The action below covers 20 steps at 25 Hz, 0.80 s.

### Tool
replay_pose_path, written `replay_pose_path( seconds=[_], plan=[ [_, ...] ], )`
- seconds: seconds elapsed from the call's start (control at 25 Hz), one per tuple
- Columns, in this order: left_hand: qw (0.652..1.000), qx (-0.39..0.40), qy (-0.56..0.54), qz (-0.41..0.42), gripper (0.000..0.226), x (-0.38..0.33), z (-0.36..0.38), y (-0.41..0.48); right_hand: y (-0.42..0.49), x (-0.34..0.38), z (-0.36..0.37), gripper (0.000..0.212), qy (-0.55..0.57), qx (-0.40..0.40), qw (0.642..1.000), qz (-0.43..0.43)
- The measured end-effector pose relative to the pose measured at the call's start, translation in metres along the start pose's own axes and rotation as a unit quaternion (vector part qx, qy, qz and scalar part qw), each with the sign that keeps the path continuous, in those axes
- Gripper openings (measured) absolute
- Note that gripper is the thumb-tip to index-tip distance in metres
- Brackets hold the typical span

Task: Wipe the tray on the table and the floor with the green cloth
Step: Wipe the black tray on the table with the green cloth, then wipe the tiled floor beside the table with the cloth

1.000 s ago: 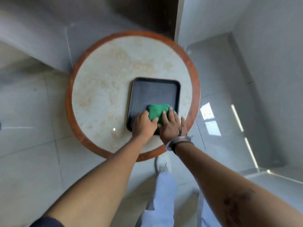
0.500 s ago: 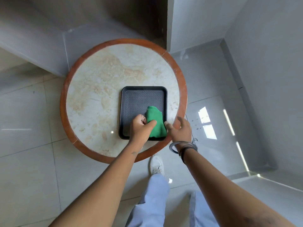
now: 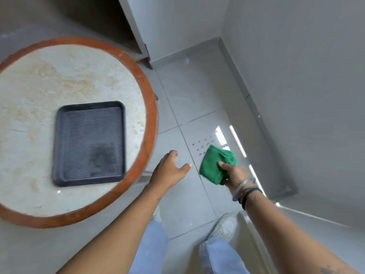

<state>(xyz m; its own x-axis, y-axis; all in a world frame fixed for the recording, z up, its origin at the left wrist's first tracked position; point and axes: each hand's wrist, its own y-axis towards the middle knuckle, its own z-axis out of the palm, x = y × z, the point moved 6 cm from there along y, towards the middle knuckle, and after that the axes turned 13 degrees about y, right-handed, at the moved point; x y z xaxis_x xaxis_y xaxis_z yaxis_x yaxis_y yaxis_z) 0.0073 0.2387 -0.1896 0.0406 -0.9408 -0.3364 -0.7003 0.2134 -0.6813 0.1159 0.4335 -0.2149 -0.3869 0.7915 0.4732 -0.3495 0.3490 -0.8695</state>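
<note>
Head cam: my right hand (image 3: 234,174) is clamped on the green cloth (image 3: 216,164) above the floor (image 3: 185,95), left hand (image 3: 169,172) empty, fingers spread; the tray (image 3: 88,143) sits on the table (image 3: 35,91), long axis pointing away from me.

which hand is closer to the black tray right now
Left. The empty left hand hangs just past the table's rim, beside the tray. The right hand is farther out over the floor, holding the green cloth.
</note>
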Motion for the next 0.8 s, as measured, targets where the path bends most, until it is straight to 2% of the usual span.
replay_pose_path(
  seconds=[0.04, 0.08, 0.16, 0.2, 0.24, 0.32, 0.4, 0.44, 0.48, 0.56, 0.6, 0.72, 0.8],
  plan=[
    [0.994, 0.006, 0.109, 0.018, 0.075, 0.004, 0.025, 0.024, 0.029, 0.004, -0.022, 0.03, -0.066, -0.094, 0.991, -0.064],
    [0.977, 0.021, 0.206, 0.044, 0.087, 0.009, 0.053, 0.05, 0.057, 0.006, -0.037, 0.024, -0.145, -0.167, 0.967, -0.124],
    [0.936, 0.036, 0.343, 0.073, 0.107, 0.03, 0.108, 0.109, 0.121, -0.004, -0.044, 0.023, -0.298, -0.223, 0.9, -0.229],
    [0.914, 0.039, 0.397, 0.079, 0.115, 0.039, 0.129, 0.143, 0.154, -0.012, -0.037, 0.033, -0.375, -0.224, 0.859, -0.268],
    [0.896, 0.042, 0.436, 0.076, 0.122, 0.051, 0.145, 0.174, 0.188, -0.025, -0.026, 0.047, -0.45, -0.199, 0.821, -0.291],
    [0.884, 0.041, 0.463, 0.05, 0.135, 0.071, 0.169, 0.232, 0.259, -0.07, -0.004, 0.073, -0.606, -0.067, 0.739, -0.287],
    [0.9, 0.076, 0.429, -0.001, 0.152, 0.09, 0.195, 0.277, 0.318, -0.142, -0.005, 0.081, -0.773, 0.08, 0.599, -0.194],
    [0.897, 0.099, 0.431, -0.01, 0.159, 0.096, 0.206, 0.293, 0.333, -0.174, -0.015, 0.085, -0.818, 0.119, 0.541, -0.152],
    [0.883, 0.108, 0.456, -0.004, 0.163, 0.101, 0.217, 0.306, 0.343, -0.198, -0.022, 0.093, -0.834, 0.128, 0.518, -0.143],
    [0.859, 0.101, 0.501, 0.026, 0.165, 0.104, 0.235, 0.321, 0.346, -0.213, -0.025, 0.101, -0.81, 0.098, 0.538, -0.212],
    [0.858, 0.091, 0.503, 0.037, 0.165, 0.103, 0.242, 0.325, 0.346, -0.213, -0.022, 0.1, -0.799, 0.085, 0.543, -0.242],
    [0.88, 0.075, 0.468, 0.033, 0.164, 0.106, 0.257, 0.329, 0.342, -0.217, -0.018, 0.103, -0.798, 0.075, 0.542, -0.251],
    [0.88, 0.07, 0.469, 0.017, 0.164, 0.106, 0.265, 0.329, 0.352, -0.202, -0.012, 0.102, -0.796, 0.058, 0.55, -0.246]
  ],
)
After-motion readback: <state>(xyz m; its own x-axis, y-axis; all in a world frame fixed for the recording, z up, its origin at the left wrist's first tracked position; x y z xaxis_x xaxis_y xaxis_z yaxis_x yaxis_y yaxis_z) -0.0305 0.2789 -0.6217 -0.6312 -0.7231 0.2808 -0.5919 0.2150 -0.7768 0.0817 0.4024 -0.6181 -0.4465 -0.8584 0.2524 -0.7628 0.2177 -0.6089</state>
